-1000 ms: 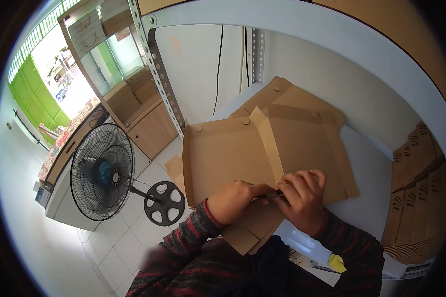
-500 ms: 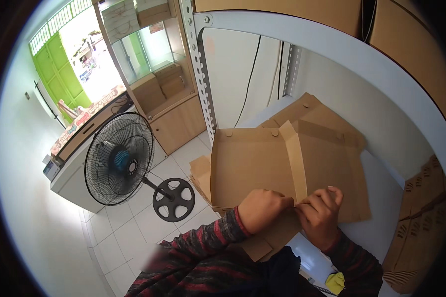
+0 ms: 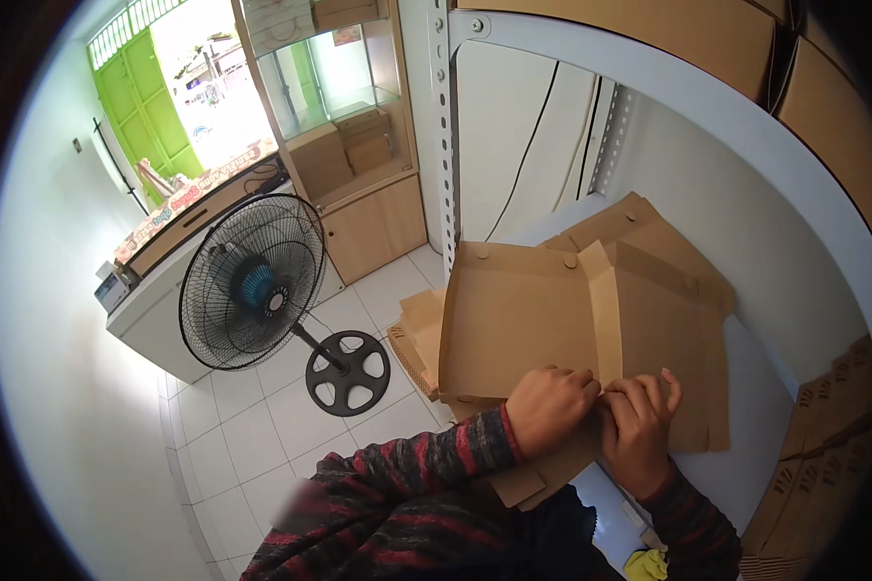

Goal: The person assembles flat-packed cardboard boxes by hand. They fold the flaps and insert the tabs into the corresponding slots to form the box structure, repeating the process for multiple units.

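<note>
A flat brown cardboard box blank (image 3: 523,320), partly folded with a raised strip down its middle, lies on a white table (image 3: 756,387). My left hand (image 3: 549,409) and my right hand (image 3: 639,421) meet at its near edge, both pinching and pressing the cardboard fold there. The fingers of both curl over the edge. A second cardboard sheet (image 3: 639,228) lies under it toward the back.
A black standing fan (image 3: 257,286) stands on the tiled floor to the left. Stacked cardboard pieces (image 3: 824,426) sit at the right of the table. A metal shelf post (image 3: 443,116) rises behind, with wooden cabinets (image 3: 358,184) and a green door (image 3: 140,97) beyond.
The view has swung left and the box blank now sits more to the right. Both hands stay on the near edge fold, pressed closer together.
</note>
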Action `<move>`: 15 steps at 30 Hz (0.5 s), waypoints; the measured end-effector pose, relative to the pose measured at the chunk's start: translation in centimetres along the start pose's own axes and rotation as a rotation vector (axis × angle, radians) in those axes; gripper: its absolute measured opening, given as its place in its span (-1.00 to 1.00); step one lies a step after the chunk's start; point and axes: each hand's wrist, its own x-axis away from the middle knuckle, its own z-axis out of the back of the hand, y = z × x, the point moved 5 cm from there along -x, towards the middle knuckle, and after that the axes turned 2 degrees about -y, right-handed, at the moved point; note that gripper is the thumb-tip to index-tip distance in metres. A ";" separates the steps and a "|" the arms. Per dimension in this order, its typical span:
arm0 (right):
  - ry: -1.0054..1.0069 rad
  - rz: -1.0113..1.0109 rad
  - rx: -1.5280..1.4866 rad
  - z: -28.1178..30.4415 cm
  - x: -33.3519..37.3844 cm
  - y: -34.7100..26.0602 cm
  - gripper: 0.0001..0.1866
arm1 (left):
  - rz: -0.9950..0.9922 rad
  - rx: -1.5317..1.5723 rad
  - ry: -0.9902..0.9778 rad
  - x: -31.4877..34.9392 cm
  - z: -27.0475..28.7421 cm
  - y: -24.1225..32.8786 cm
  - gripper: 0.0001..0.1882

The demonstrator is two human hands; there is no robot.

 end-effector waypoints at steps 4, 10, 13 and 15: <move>-0.015 -0.009 -0.006 -0.3 0.0 -0.1 -0.91 | 0.020 0.050 0.037 0.2 0.6 -0.1 -0.86; 0.001 0.004 -0.003 -1.9 0.8 0.5 -0.88 | -0.020 0.078 -0.050 0.2 0.2 -0.8 -0.82; -0.029 0.028 0.007 -1.8 0.4 0.3 -0.88 | -0.021 -0.003 -0.019 0.1 1.1 -0.4 -0.90; -0.035 0.023 0.036 -1.2 0.6 0.7 -0.79 | 0.007 0.050 -0.012 0.1 0.8 -0.7 -0.89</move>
